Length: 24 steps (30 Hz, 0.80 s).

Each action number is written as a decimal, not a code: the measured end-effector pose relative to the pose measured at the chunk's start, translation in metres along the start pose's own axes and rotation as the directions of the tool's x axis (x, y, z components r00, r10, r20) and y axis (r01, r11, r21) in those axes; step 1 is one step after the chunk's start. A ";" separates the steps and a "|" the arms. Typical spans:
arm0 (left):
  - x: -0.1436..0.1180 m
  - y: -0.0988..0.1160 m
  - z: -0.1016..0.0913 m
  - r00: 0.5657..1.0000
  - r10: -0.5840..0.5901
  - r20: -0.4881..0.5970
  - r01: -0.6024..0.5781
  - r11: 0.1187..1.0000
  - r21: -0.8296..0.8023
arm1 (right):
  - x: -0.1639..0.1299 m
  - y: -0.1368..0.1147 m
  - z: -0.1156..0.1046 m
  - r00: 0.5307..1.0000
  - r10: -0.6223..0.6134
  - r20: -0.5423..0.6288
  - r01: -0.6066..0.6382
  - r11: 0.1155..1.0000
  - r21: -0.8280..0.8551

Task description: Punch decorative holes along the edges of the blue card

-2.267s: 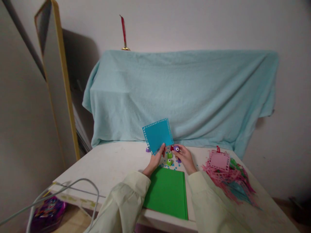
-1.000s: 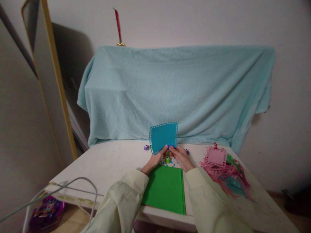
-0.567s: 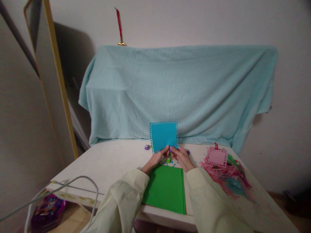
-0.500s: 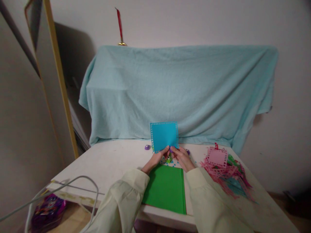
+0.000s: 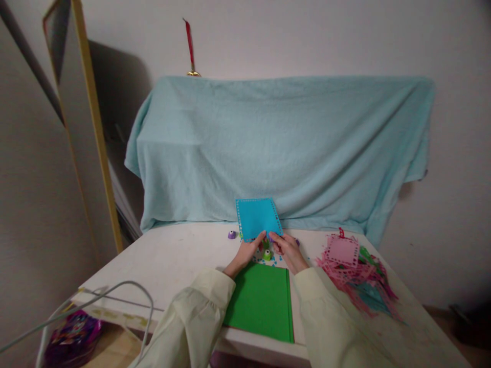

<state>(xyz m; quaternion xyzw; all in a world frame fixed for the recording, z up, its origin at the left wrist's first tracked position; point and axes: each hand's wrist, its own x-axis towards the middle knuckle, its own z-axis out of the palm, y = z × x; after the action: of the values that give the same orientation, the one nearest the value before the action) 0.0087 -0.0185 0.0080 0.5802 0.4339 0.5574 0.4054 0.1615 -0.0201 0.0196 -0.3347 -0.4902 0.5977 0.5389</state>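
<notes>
Two pinches—left hand [image 5: 247, 250] on the blue card [image 5: 256, 217], right hand [image 5: 289, 250] apparently on a purple piece [image 5: 271, 238]

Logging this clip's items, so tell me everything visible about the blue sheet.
The blue sheet is roughly square and looks like paper or thin card. Small holes line its left, top and right edges; fingers partly hide the lower one. It is tilted, far edge up, before the light blue cloth. The left hand pinches its lower edge; the right hand, holding a small purple object, is close by, contact unclear.
</notes>
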 end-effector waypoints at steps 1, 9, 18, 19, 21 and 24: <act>0.001 -0.001 -0.001 1.000 0.005 -0.007 -0.005 1.000 0.016 | 0.000 0.001 0.001 1.000 0.014 0.012 -0.015 1.000 0.007; 0.003 -0.008 -0.002 0.997 0.050 -0.060 -0.046 0.997 0.067 | 0.001 0.002 0.000 1.000 0.018 -0.016 -0.017 0.997 0.077; 0.002 -0.005 -0.002 0.995 0.085 -0.057 -0.080 0.993 0.090 | 0.000 0.001 0.000 1.000 0.002 -0.005 -0.002 0.997 0.081; 0.002 -0.004 -0.002 0.993 0.096 -0.065 -0.090 0.992 0.092 | 0.000 0.001 0.000 1.000 0.003 -0.007 -0.002 0.997 0.081; 0.002 -0.002 -0.003 0.990 0.116 -0.080 -0.107 0.989 0.102 | 0.000 0.001 -0.001 0.999 0.011 -0.033 -0.008 0.997 0.078; 0.002 0.000 -0.003 0.987 0.129 -0.096 -0.118 0.987 0.112 | 0.000 -0.001 -0.003 0.997 0.006 -0.075 0.000 0.997 0.073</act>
<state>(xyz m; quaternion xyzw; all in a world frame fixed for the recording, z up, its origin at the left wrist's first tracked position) 0.0054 -0.0163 0.0091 0.5971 0.4465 0.5870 0.3155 0.1642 -0.0195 0.0194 -0.3378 -0.4469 0.6029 0.5680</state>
